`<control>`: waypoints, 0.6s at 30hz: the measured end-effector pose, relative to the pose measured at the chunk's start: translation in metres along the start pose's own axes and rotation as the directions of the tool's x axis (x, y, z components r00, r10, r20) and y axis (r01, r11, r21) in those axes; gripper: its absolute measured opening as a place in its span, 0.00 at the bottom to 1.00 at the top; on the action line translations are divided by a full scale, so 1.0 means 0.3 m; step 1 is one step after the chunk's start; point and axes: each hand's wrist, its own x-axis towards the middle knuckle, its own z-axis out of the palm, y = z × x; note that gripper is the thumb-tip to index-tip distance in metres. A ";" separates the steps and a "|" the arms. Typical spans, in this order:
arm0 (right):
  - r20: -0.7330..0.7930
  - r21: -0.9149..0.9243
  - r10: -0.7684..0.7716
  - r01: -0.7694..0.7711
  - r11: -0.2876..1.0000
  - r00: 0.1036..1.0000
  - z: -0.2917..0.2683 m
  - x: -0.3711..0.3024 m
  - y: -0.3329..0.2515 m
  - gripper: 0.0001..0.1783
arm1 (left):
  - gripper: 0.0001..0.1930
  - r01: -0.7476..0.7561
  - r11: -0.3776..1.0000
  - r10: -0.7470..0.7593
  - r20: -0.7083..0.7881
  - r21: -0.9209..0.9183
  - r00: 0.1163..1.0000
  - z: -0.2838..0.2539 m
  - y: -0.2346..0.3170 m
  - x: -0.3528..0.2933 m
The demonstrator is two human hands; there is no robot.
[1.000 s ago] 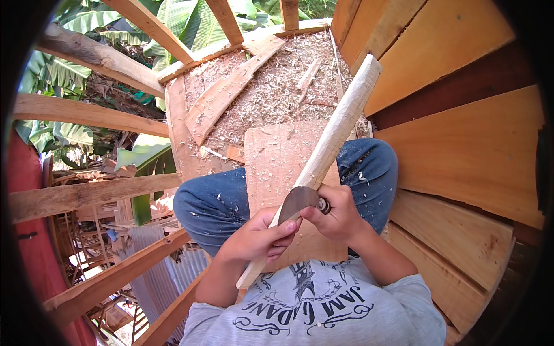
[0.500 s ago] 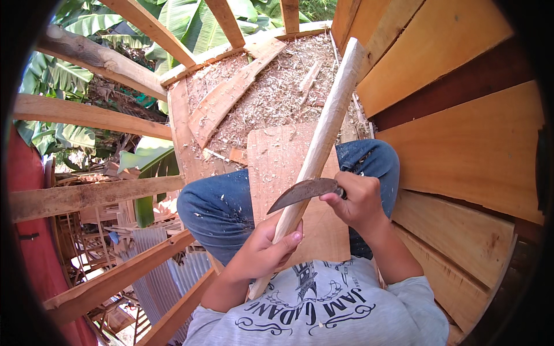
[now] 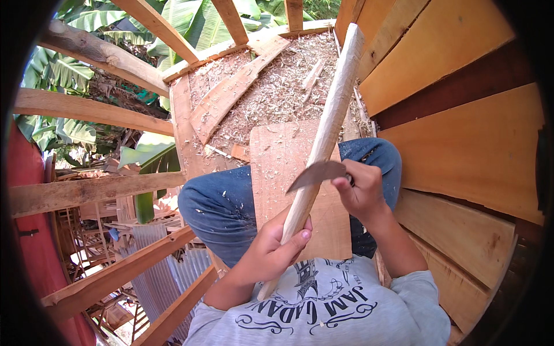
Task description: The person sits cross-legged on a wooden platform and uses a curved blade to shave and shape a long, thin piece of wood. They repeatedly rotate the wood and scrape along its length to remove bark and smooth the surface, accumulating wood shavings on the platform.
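A long pale wooden stick (image 3: pixel 330 124) slants from my shirt up to the far right, its surface cut into facets. Near its lower end my left hand (image 3: pixel 284 242) is wrapped round it. My right hand (image 3: pixel 362 187) grips a knife (image 3: pixel 316 175) with a broad, dark, curved blade; its handle is mostly hidden in my fist. The blade lies across the stick, above my left hand, with its tip pointing left. Under the stick, a flat wooden board (image 3: pixel 271 155) rests between my legs.
Wood shavings (image 3: pixel 262 86) cover the platform beyond my knees, with a long offcut plank (image 3: pixel 231 86) lying on them. Plank walling (image 3: pixel 461 144) rises close on the right. Wooden rails (image 3: pixel 95 193) stand along the left, with banana leaves (image 3: pixel 190 29) outside.
The knife and my right hand have moved slightly up along the stick, and the blade has turned a little. My left hand and the stick have shifted slightly up and to the right.
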 end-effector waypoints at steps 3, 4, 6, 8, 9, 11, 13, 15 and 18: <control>-0.009 -0.016 -0.067 0.067 0.998 0.998 -0.038 0.028 -0.004 0.28 | 0.07 -0.031 0.998 0.031 0.005 0.054 1.000 0.007 0.017 -0.006; 0.072 -0.047 -0.212 0.215 0.975 0.975 -0.029 -0.007 -0.035 0.29 | 0.07 -0.004 0.998 0.005 -0.008 0.056 1.000 0.015 0.012 -0.003; 0.180 -0.034 -0.295 0.305 0.952 0.939 -0.014 -0.034 -0.076 0.29 | 0.06 0.075 0.995 -0.069 -0.096 0.059 0.993 0.042 0.023 -0.020; 0.104 -0.182 -0.082 0.100 0.978 0.991 -0.044 0.024 -0.013 0.29 | 0.07 0.066 0.995 -0.059 -0.103 0.070 0.993 0.014 0.030 -0.005; 0.052 -0.250 0.025 -0.011 0.968 0.998 -0.051 0.041 0.020 0.28 | 0.07 0.062 0.995 -0.055 -0.102 0.075 0.993 0.005 0.029 0.004; 0.059 -0.069 0.009 -0.005 0.998 0.998 -0.020 0.001 0.012 0.28 | 0.08 -0.076 0.968 0.096 -0.072 0.239 0.993 0.011 0.011 0.018; 0.151 -0.091 -0.238 0.254 0.963 0.959 -0.020 -0.033 -0.075 0.29 | 0.08 -0.145 0.923 0.174 -0.050 0.356 0.984 0.017 -0.001 0.022; 0.120 -0.155 -0.153 0.171 0.973 0.981 -0.019 -0.015 -0.043 0.29 | 0.07 -0.184 0.882 0.221 -0.036 0.434 0.975 0.006 -0.001 0.026; 0.049 -0.124 -0.007 0.013 0.992 0.999 -0.029 0.009 0.004 0.29 | 0.08 -0.172 0.872 0.239 -0.092 0.458 0.967 0.015 -0.004 0.043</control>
